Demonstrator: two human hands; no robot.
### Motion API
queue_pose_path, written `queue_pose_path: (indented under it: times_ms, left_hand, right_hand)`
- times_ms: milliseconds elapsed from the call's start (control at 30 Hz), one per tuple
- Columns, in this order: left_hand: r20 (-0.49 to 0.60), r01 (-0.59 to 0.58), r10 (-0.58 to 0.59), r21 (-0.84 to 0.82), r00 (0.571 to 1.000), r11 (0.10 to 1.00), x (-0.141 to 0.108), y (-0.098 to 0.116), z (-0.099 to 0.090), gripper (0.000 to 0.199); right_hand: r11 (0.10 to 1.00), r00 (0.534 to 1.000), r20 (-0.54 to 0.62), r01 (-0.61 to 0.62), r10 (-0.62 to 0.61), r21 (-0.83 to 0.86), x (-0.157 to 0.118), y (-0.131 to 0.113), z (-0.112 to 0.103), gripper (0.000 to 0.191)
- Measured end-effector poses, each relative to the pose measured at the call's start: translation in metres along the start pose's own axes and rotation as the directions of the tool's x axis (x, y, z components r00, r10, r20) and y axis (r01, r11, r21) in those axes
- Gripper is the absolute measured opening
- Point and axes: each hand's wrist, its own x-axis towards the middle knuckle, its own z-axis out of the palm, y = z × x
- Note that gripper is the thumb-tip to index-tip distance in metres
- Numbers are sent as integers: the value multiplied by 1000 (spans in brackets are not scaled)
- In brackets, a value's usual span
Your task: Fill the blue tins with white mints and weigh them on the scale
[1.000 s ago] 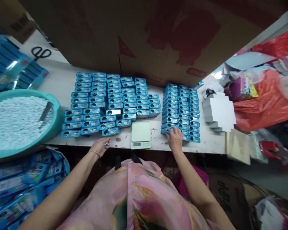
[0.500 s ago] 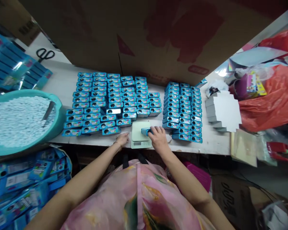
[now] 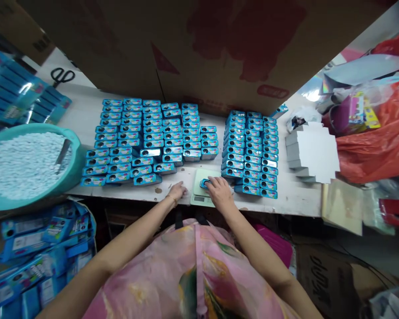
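Blue box (image 3: 204,183) sits on the scale (image 3: 197,191), gripped by the right hand (image 3: 220,193); left hand (image 3: 177,191) beside it, grasp unclear.

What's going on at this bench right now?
A person's right hand holds a small blue box on a pale green scale. The left hand rests near the scale's left side; whether it holds anything is unclear. Similar blue boxes stand in rows on both sides, and a teal basin of small white pieces sits at far left.

A packing workshop: rows of identical blue boxes (image 3: 151,128), a digital scale (image 3: 202,200) and a heaped basin (image 3: 73,166).
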Motion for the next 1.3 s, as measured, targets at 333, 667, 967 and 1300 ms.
queue_pose_path:
  times_ms: [333, 667, 967, 1300]
  left_hand:
    - [-190, 1, -122, -533, 974, 846, -65, -10, -17, 29]
    - [-52, 5, -55, -676, 997, 737, -85, -2, -17, 15]
    - [1, 100, -142, -714, 990, 693, -75, -2, -34, 14]
    - [273, 289, -138, -656, 952, 697, -46, 35, -25, 25]
  right_hand:
    - [840, 938, -132, -216, 320, 498, -77, 75, 10, 23]
    - [709, 960, -33, -182, 278, 681, -58, 58, 22, 47]
    - [590, 928, 19, -252, 372, 767, -40, 45, 65, 59]
    - [816, 960, -45, -208, 275, 540, -17, 11, 34, 35]
